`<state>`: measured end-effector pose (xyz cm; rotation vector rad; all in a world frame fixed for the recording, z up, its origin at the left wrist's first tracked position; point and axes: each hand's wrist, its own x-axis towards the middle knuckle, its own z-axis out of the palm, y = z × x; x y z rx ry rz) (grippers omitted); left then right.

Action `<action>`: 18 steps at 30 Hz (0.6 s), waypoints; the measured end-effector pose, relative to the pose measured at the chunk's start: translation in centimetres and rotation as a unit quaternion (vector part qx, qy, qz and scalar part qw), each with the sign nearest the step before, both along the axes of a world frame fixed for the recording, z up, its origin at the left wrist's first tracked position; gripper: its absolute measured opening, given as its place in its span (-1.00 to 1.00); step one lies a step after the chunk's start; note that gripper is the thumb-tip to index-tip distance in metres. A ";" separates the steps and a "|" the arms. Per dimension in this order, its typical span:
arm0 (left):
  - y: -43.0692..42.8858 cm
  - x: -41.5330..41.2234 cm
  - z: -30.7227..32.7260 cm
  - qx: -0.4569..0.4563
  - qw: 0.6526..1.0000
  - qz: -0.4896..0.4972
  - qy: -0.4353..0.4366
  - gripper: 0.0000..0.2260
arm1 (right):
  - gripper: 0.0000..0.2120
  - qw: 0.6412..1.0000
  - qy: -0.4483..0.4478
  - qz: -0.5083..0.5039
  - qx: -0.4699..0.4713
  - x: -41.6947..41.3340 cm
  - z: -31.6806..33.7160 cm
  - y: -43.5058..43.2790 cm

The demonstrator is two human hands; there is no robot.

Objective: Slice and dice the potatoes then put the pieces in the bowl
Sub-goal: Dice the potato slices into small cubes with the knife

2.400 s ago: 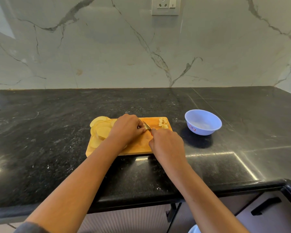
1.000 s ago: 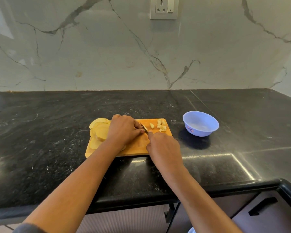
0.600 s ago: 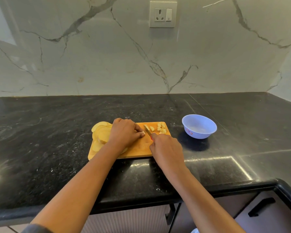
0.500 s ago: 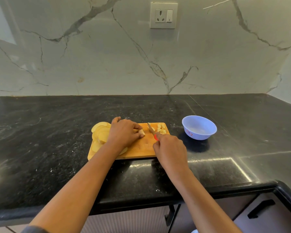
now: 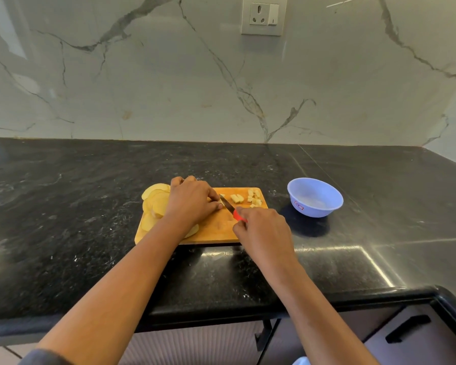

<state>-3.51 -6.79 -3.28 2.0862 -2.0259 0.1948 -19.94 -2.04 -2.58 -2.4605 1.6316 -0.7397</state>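
Note:
An orange cutting board [image 5: 216, 229] lies on the black counter. Round potato slices [image 5: 156, 201] are piled at its left end, and small diced pieces [image 5: 253, 200] sit at its far right corner. My left hand [image 5: 192, 201] is curled over a potato piece in the board's middle, which it mostly hides. My right hand [image 5: 263, 230] grips a red-handled knife [image 5: 231, 208], its blade pointing up-left against my left fingertips. A light blue bowl [image 5: 315, 197] stands to the right of the board, holding no potato.
The black stone counter [image 5: 63, 219] runs wide on both sides, with a marble wall and a wall socket [image 5: 263, 15] behind. Its front edge is near me, with cabinet fronts and a dark drawer handle [image 5: 408, 327] below right.
The knife blade has come back left against my left fingers after cutting. A few more cut pieces lie between the blade and the diced pile. My left hand stays on the potato.

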 end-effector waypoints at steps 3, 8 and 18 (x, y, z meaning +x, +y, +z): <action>-0.1 0.1 0.0 -0.001 1.000 -0.003 0.000 -0.71 | -0.66 1.000 0.011 0.000 0.001 0.1 0.0 -0.1; -0.5 0.3 -0.2 -0.005 1.000 -0.009 0.011 -0.72 | -0.73 0.995 0.101 -0.003 0.016 1.5 0.2 -1.1; -0.3 0.1 -0.2 0.000 1.000 -0.011 0.007 -0.72 | -0.55 0.993 0.112 0.007 -0.038 -0.8 -1.7 1.6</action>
